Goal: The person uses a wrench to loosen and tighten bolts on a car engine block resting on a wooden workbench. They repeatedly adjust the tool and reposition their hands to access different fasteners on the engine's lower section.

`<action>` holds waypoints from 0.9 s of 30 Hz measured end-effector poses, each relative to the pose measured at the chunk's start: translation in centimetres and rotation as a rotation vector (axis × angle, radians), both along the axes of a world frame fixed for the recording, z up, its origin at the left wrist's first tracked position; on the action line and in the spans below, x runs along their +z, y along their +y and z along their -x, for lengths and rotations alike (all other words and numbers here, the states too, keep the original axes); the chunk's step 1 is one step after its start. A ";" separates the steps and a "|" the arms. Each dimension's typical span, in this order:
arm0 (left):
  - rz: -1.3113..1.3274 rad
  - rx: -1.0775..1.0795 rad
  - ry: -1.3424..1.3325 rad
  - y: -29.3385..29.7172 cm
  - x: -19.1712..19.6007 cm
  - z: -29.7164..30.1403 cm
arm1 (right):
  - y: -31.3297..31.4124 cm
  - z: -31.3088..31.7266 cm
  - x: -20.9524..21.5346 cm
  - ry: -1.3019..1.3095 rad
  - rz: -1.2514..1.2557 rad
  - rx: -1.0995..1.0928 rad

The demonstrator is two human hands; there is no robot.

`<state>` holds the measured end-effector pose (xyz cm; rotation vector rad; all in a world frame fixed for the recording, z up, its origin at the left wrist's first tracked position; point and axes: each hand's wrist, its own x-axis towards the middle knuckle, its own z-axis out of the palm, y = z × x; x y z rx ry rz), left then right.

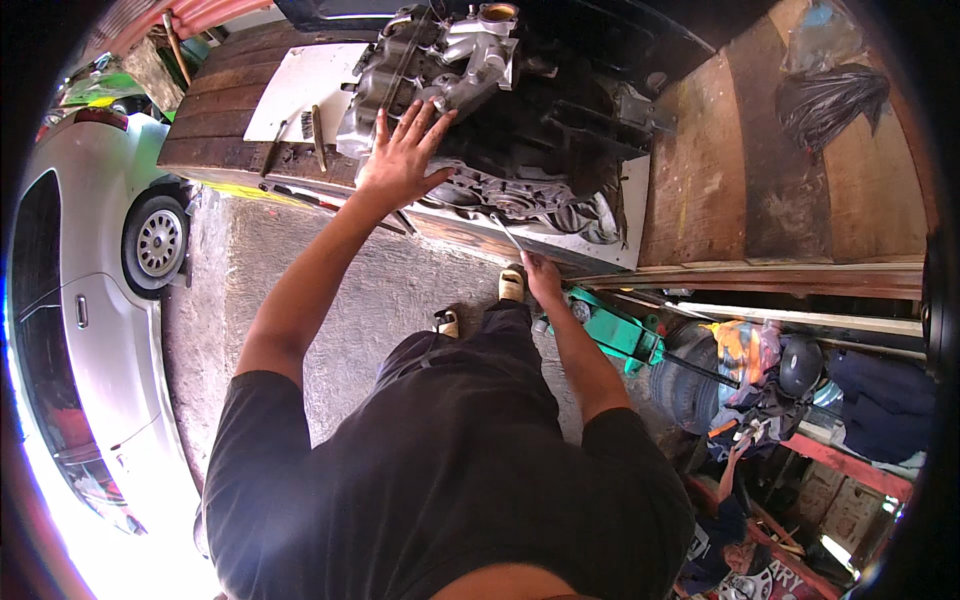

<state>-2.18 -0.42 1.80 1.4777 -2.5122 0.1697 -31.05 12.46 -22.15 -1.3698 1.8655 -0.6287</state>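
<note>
An engine [470,120] with grey metal castings and a dark block lies on the workbench. My left hand [405,155] rests flat on its left casting, fingers spread. Close to my body, my right hand [541,278] is closed around the lower end of a wrench [508,232]. The tool's far end reaches the lower front side of the engine, at a metal cover [515,195]; whether it sits on a bolt is too small to tell. Part of the engine's left side is hidden under my left hand.
A wire brush [318,135] lies by a white sheet [290,95] on the wooden bench [220,100]. A black plastic bag [830,100] sits at the far right. Below stand a green floor jack [610,330] and a tyre [685,375]. Another person [715,530] is at lower right; a car [95,280] stands left.
</note>
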 end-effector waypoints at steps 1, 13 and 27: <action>-0.009 0.005 0.001 0.0 0.0 -0.1 | -0.1 -0.5 0.0 0.003 0.108 -0.047; -0.021 0.010 -0.020 -0.2 -0.2 0.0 | -3.0 1.1 -0.6 0.153 0.162 -0.031; -0.039 0.036 -0.046 -0.2 -0.2 0.1 | -3.5 3.1 -0.7 0.317 0.153 0.066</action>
